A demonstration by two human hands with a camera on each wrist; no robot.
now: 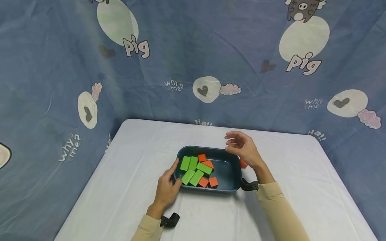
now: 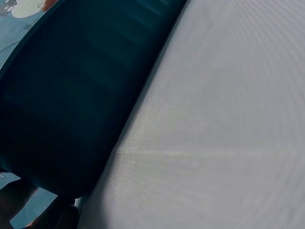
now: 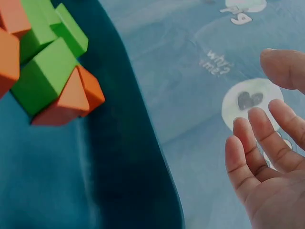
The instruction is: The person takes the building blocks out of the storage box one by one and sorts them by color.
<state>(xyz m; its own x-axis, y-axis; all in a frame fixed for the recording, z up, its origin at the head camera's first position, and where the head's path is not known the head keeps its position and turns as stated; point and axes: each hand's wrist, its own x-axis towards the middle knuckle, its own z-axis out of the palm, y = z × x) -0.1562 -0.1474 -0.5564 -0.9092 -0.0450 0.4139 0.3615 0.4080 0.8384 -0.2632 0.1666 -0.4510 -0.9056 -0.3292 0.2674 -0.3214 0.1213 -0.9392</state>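
A dark teal tray (image 1: 224, 191) sits on the table, with several green blocks (image 1: 188, 176) and orange blocks (image 1: 213, 182) gathered in its left half. My left hand (image 1: 166, 189) holds the tray's left end, index finger along the side and thumb at the near corner; dark fingers show against that end in the left wrist view. Over the tray's far right corner hovers my right hand (image 1: 245, 147), empty, fingers loosely bent and thumb apart. The right wrist view shows this hand (image 3: 271, 167) beyond the rim, with an orange triangular block (image 3: 66, 102) inside the tray.
Right of the tray, an orange block (image 1: 243, 163) lies partly hidden behind the right forearm. A white cloth (image 1: 141, 157) covers the table. Blue printed fabric (image 1: 169, 60) hangs behind and at the sides. Both wrists wear black bands (image 1: 170, 220).
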